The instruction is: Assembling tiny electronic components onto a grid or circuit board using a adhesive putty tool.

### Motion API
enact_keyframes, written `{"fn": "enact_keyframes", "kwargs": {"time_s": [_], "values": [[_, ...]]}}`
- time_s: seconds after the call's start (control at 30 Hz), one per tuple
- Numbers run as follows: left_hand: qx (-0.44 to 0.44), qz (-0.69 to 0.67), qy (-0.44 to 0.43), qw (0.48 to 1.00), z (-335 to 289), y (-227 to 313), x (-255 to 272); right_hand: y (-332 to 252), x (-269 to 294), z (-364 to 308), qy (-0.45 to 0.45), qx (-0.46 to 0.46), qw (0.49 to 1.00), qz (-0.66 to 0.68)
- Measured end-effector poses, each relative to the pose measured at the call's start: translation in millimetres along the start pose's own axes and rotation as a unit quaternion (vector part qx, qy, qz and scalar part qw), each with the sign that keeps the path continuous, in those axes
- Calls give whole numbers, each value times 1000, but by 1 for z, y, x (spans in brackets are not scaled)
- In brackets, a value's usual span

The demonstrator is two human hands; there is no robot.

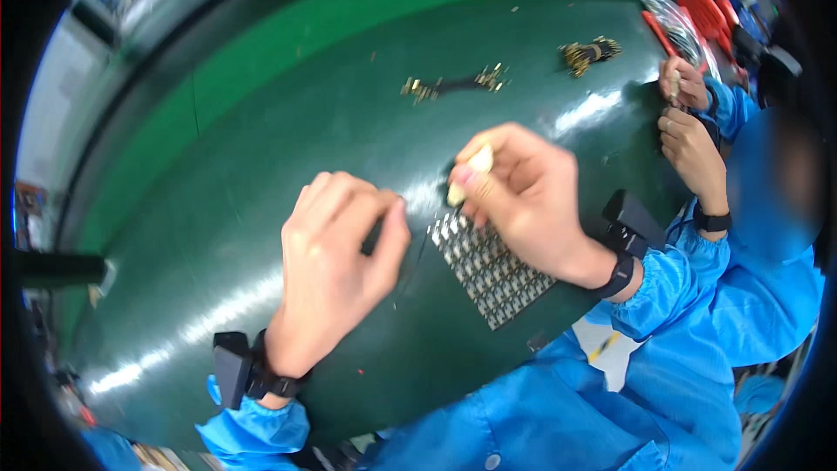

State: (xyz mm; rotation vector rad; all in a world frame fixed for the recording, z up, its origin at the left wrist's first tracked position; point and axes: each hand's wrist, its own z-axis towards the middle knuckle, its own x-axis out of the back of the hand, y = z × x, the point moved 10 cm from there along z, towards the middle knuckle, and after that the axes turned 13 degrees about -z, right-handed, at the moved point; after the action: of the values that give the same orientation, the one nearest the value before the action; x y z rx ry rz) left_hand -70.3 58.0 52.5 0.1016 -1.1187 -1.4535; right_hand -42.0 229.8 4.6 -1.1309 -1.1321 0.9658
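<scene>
No labels, signs or numbers legible; view perhaps too blurred.

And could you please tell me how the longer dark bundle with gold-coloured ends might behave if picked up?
The longer dark bundle would probably flex, since it looks slim and made of thin strands. Its gold-coloured ends fan out, so they might snag on one another. It seems likely to be light, given its little bulk on the green table.
</scene>
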Motion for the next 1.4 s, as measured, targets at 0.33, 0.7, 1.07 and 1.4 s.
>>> {"fn": "enact_keyframes", "kwargs": {"time_s": [0.33,0.7,1.07,1.4], "values": [[-16,-12,-137,990,104,-26,-77,12,0,-16,151,36,987,-44],[4,-34,-91,995,107,-32,-63,21,-19,1,109,15,993,36],[38,-76,-34,996,86,-27,-37,32,-20,-17,57,-31,992,110],[53,-96,-13,994,14,16,-17,-16,14,-2,-92,126,979,-130]]}}
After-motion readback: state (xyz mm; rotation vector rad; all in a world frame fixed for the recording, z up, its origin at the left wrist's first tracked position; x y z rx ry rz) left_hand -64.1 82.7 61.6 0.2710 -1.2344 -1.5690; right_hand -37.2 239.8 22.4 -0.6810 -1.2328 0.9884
